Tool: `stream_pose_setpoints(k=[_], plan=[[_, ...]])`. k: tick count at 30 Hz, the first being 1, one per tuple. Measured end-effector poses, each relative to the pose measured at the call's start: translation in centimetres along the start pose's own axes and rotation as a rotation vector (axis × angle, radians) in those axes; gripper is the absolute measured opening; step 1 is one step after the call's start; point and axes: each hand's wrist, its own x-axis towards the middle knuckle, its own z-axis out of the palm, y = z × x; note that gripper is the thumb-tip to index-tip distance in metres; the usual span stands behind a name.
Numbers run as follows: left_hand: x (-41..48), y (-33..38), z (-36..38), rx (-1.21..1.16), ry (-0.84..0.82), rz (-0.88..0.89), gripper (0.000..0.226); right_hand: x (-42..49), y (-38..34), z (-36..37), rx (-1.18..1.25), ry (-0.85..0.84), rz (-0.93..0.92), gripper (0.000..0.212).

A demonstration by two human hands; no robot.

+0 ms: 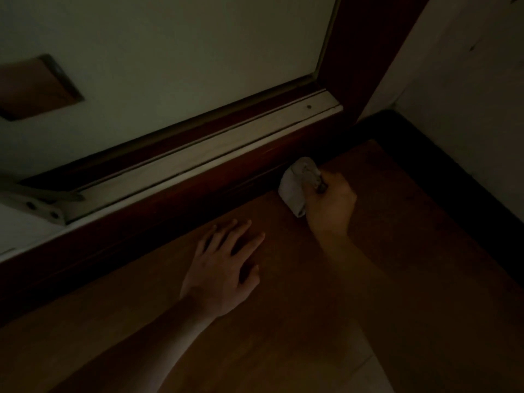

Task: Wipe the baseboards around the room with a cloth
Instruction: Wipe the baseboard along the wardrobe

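The room is dim. A dark red-brown baseboard (158, 219) runs diagonally from lower left to the corner at upper right. My right hand (330, 204) grips a bunched pale cloth (295, 184) and holds it against the baseboard close to the floor. My left hand (224, 268) lies flat on the wooden floor with its fingers spread, a little in front of the baseboard and left of the cloth.
Above the baseboard lies a pale sill strip (215, 146) below a light panel. A dark vertical frame post (365, 61) stands at the corner. A second dark baseboard (459, 177) runs along the right wall. A pale metal bracket (37, 204) sits at left.
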Motion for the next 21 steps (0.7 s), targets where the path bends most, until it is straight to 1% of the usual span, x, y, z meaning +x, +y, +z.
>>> stream_pose_setpoints(k=[2,5,9,12,16,18,20,21], plan=[[0.1,0.1,0.0,0.000,-0.002,-0.002,0.059,-1.1,-0.4,0.6,0.042,-0.034,-0.076,0.007],[0.4,0.6,0.1,-0.006,-0.033,0.016,0.062,-1.9,-0.4,1.2,0.084,-0.084,-0.136,0.007],[2.1,0.6,-0.9,0.051,-0.096,0.150,0.071,-0.3,0.5,0.6,0.123,-0.099,-0.093,0.009],[4.3,1.7,-1.4,-0.011,-0.162,0.164,0.079,2.0,1.9,-0.4,0.086,-0.098,-0.080,0.009],[5.4,3.5,0.3,-0.008,-0.092,0.137,0.074,5.4,4.0,-1.9,0.015,-0.048,-0.020,0.012],[5.3,3.5,0.9,0.038,-0.059,0.118,0.073,7.3,5.0,-2.8,-0.029,-0.002,0.034,0.017],[5.3,3.5,1.0,0.053,-0.029,0.124,0.072,8.7,5.6,-3.4,-0.042,0.046,0.073,0.016],[5.3,3.5,1.0,0.057,-0.025,0.130,0.072,8.8,5.6,-3.5,-0.037,0.054,0.063,0.016]])
